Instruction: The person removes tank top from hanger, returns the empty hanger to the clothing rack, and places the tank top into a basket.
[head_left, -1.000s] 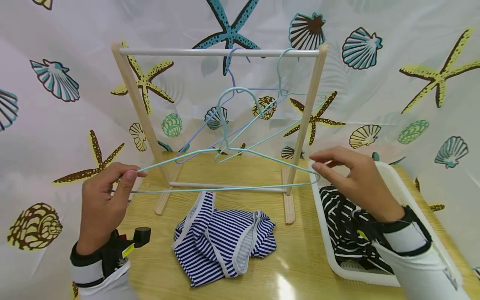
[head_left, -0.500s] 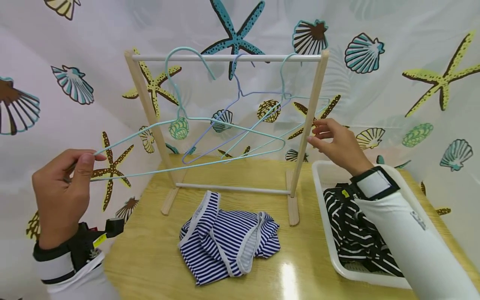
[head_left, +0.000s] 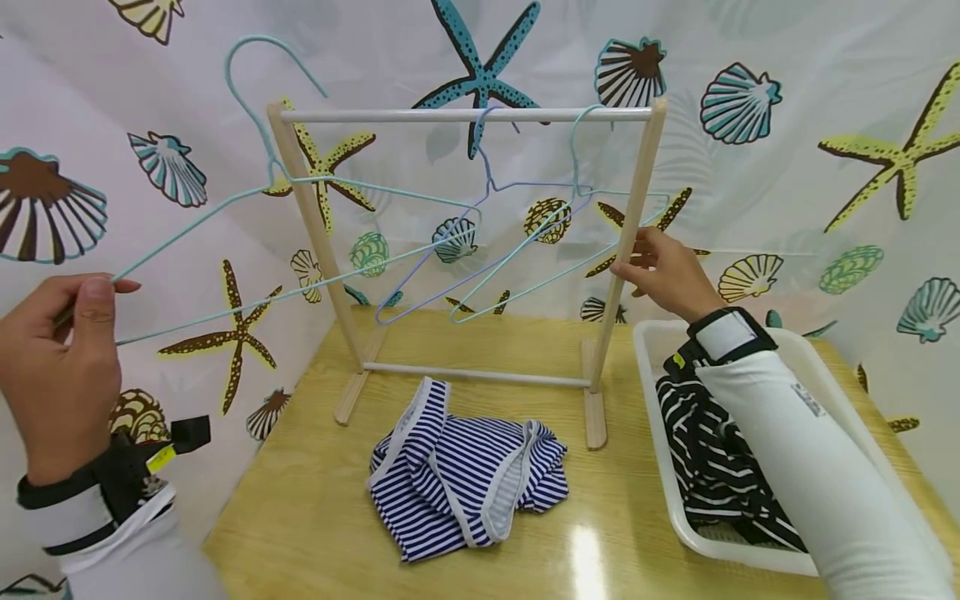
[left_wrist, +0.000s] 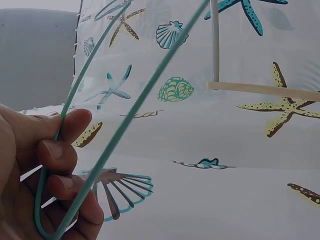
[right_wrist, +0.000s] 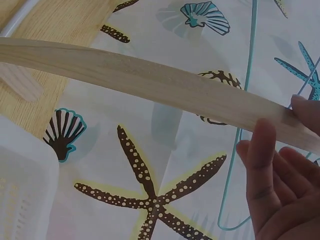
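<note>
My left hand (head_left: 71,350) grips one end of a mint-green wire clothes hanger (head_left: 375,188), pinching it between thumb and fingers. The hanger is raised left of the rack, its hook (head_left: 228,75) upward and its far end reaching across the rack's opening. In the left wrist view, fingers curl round the hanger's corner (left_wrist: 125,124). At the right, my right hand (head_left: 667,271) holds the wooden post (head_left: 607,333) of a small clothes rack, thumb on one side and fingers on the other. The right wrist view shows that post (right_wrist: 135,75) running into the hand (right_wrist: 275,185).
A purple hanger (head_left: 484,158) and another mint-green hanger (head_left: 575,158) hang from the rack's top bar (head_left: 375,117). A navy-and-white striped garment (head_left: 465,467) lies crumpled on the wooden table (head_left: 300,517). Beneath my right forearm is a white basket (head_left: 735,557) with black-and-white striped clothing (head_left: 712,450).
My left hand has carried the hanger left and upward, from in front of the rack. My right hand, near the hanger's other end a second ago, has moved up onto the rack's right post.
</note>
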